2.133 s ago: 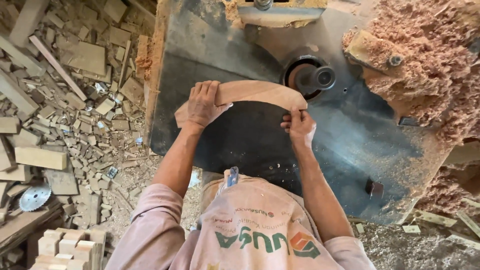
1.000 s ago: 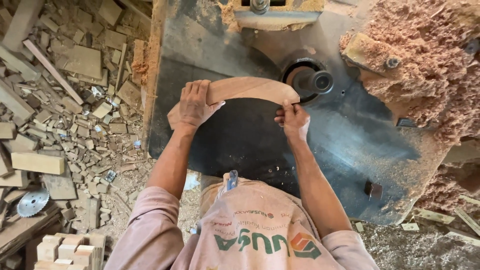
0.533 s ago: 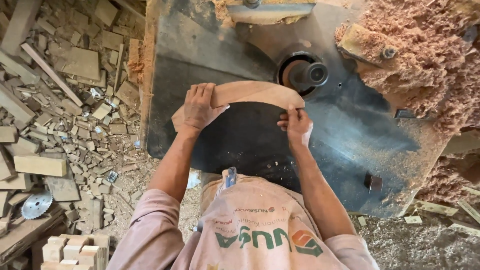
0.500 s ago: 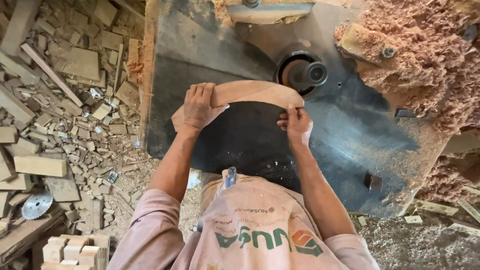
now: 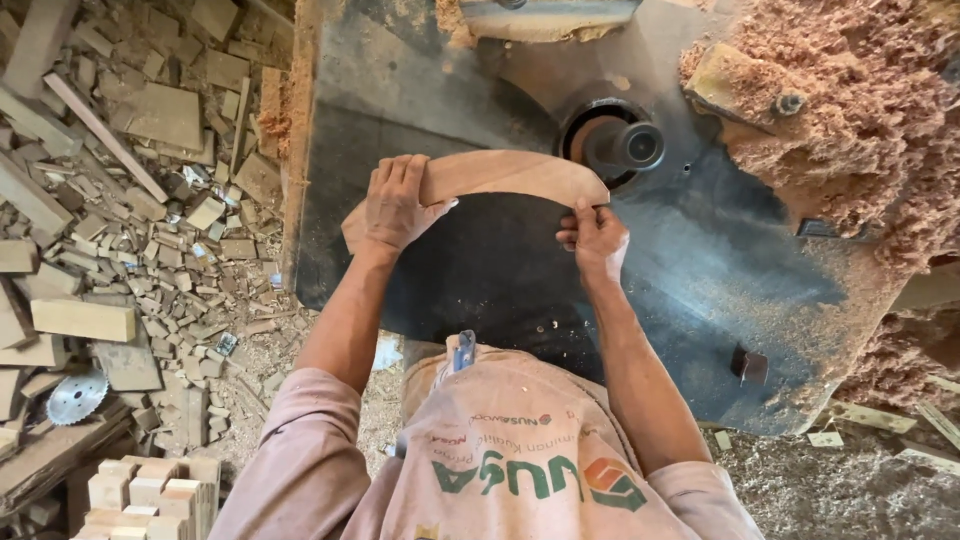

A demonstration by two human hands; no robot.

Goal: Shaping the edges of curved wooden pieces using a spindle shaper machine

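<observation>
A curved, arch-shaped piece of light wood (image 5: 505, 175) lies flat on the dark metal machine table (image 5: 700, 260). My left hand (image 5: 397, 203) presses down on its left end with the fingers spread over the top. My right hand (image 5: 594, 236) grips its right end from below. That right end sits right beside the upright round spindle cutter (image 5: 625, 146) in its circular opening; whether wood and cutter touch I cannot tell.
Thick reddish sawdust (image 5: 850, 120) is heaped over the table's right side. Left of the table, the floor is covered with wood offcuts (image 5: 130, 200). A circular saw blade (image 5: 77, 397) lies at lower left, with stacked small wood blocks (image 5: 140, 495) below it.
The curved piece and both hands have shifted slightly to the right, bringing its right end closer to the spindle cutter. The grip of both hands is unchanged.
</observation>
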